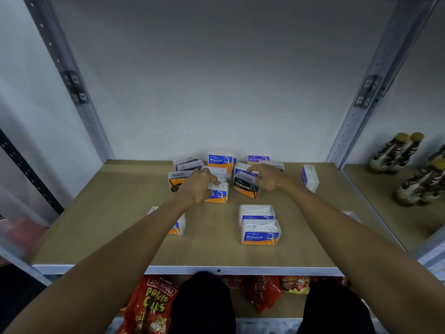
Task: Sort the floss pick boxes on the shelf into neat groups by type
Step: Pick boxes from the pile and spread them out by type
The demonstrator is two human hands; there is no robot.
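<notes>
- Shelf board (pixel 108 213) carries all the floss pick boxes. Landmark is the Charcoal box (pixel 244 188), mid-board and tilted.
- Right hand (pixel 267 177): fingers curled over the top of the Charcoal box, grasping it.
- Left hand (pixel 197 186): just left of the Charcoal box, fingers curled round the blue-orange box (pixel 219 195), grasping it. Label half hidden.
- Front Round box (pixel 261 231): clear, in front of the Charcoal box, white picks visible inside.
- Second clear box (pixel 256 212): between the front Round box and the Charcoal box, touching the former, white picks inside.
- Back Round box (pixel 219 160): upright, behind-left of the Charcoal box, at the wall.
- Smooth box (pixel 258 159): purple label, behind the Charcoal box, at the wall.
- Blue-label box (pixel 240 168): right behind the Charcoal box, mostly hidden.
- Unlabelled clear box (pixel 218 171): between the hands, behind the blue-orange box.
- Dark boxes (pixel 187 164): two, left of the Charcoal box, beyond the left hand. Contents dark, cannot tell more.
- Purple box (pixel 310 177): alone, well right of the Charcoal box.
- Covered box (pixel 178 226): front-left of the Charcoal box, under the left forearm.
- Count: at least 12 boxes. 3 dark, 2 purple, rest blue-orange or unreadable.
- Bottles (pixel 395 153) stand in the next bay, far right of the Charcoal box. Snack bags (pixel 151 302) sit on the lower shelf.
</notes>
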